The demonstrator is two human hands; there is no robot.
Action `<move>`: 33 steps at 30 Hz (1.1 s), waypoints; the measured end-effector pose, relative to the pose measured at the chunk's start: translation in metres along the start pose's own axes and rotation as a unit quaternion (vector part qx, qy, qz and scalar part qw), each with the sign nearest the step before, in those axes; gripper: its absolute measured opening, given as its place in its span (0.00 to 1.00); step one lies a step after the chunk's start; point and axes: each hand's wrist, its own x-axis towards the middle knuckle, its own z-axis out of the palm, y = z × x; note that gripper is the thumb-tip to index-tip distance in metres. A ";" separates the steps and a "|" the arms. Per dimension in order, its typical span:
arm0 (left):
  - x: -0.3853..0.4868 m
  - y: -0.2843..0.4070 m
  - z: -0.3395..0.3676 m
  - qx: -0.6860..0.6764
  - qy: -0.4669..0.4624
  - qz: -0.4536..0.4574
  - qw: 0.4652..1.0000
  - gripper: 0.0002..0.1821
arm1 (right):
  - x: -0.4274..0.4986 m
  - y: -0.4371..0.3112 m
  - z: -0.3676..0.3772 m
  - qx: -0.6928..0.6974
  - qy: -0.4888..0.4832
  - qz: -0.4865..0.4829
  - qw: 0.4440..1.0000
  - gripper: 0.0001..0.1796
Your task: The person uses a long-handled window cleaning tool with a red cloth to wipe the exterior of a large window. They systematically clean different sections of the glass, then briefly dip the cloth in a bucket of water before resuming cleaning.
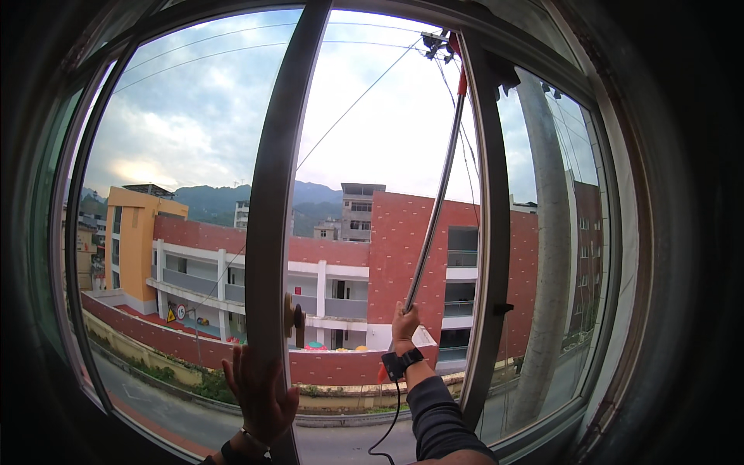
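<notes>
My right hand (406,323) is closed around a long metal pole (437,209) with red-orange end parts, held up through the window opening. The pole's upper end reaches the top right of the opening, where a dark and red head is partly hidden by the window frame. A black device with a cable is strapped to my right wrist. My left hand (260,390), fingers spread, rests at the dark window frame upright (268,232), below a window latch (294,321); it holds nothing.
A second frame upright (491,232) stands right of the pole. Outside are a concrete utility pole (543,232), overhead wires, a road (349,442) and a red and white building (407,250). Glass panes lie at the left and right.
</notes>
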 end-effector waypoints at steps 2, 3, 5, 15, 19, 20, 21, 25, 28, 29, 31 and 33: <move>0.000 0.001 -0.001 0.001 -0.010 -0.006 1.000 0.28 | -0.002 0.000 0.000 0.002 -0.014 0.004 1.000 0.14; 0.000 0.001 -0.001 0.004 -0.012 -0.005 1.000 0.28 | -0.004 0.000 0.001 -0.005 -0.020 0.002 1.000 0.14; -0.001 0.001 -0.002 0.000 -0.010 -0.006 1.000 0.28 | -0.007 0.001 0.000 -0.007 -0.032 0.001 0.999 0.14; -0.001 0.003 -0.001 0.004 -0.007 -0.002 1.000 0.28 | -0.022 0.007 -0.004 -0.017 -0.099 -0.012 0.995 0.14; -0.001 0.004 0.000 0.008 -0.002 -0.001 1.000 0.29 | -0.029 0.001 -0.001 0.023 -0.105 -0.018 0.994 0.15; 0.000 0.004 0.000 0.008 -0.001 0.002 1.000 0.29 | -0.034 -0.001 -0.001 0.018 -0.109 -0.013 0.994 0.15; 0.000 0.003 0.000 0.008 0.005 0.003 1.000 0.29 | -0.040 -0.004 -0.001 0.014 -0.114 -0.012 0.993 0.15; 0.001 0.003 -0.002 -0.004 -0.008 -0.006 1.000 0.29 | -0.067 -0.006 -0.015 0.005 -0.121 -0.001 0.993 0.16; 0.005 0.003 -0.002 -0.018 -0.006 -0.008 1.000 0.29 | -0.085 0.001 -0.039 -0.007 -0.130 0.008 0.991 0.16; 0.006 0.004 -0.002 -0.023 -0.004 -0.009 1.000 0.29 | -0.091 0.005 -0.050 -0.020 -0.136 0.018 0.990 0.16; 0.008 0.004 -0.002 -0.015 0.000 -0.009 1.000 0.29 | -0.097 0.009 -0.071 -0.047 -0.156 0.045 0.986 0.16; 0.008 0.004 -0.002 0.006 -0.007 -0.007 1.000 0.28 | -0.104 0.012 -0.090 -0.038 -0.145 0.019 0.989 0.17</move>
